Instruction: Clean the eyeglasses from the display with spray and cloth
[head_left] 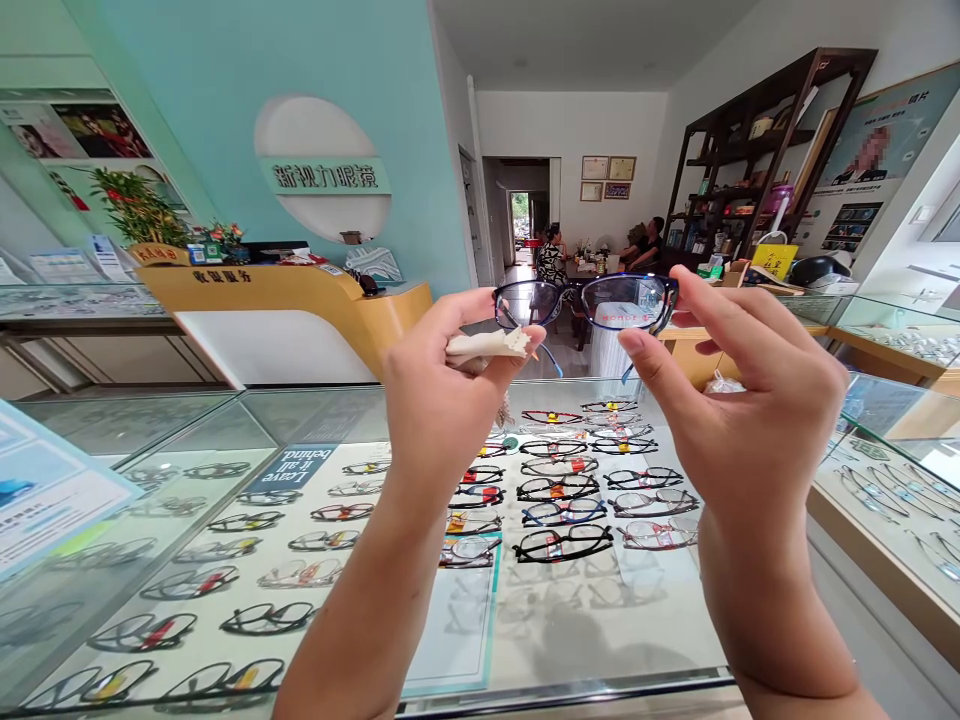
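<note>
A pair of eyeglasses [574,290] with a dark blue frame is held up level above the glass display case, its temples pointing away from me. My left hand [457,370] grips the left end of the frame with its fingers and also has a crumpled off-white cloth [487,345] tucked in it. On the other side, my right hand [739,370] pinches the right end of the frame between thumb and fingers. Red lettering shows on the right lens [626,300]. Part of the temples is hidden behind the hands.
Below lies a glass display case [600,640] with rows of eyeglasses [562,545]. A wooden-fronted counter [300,290] stands at the left. Two people [553,255] sit by a table at the back, near a dark shelf [739,170]. Another display case [892,480] is at right.
</note>
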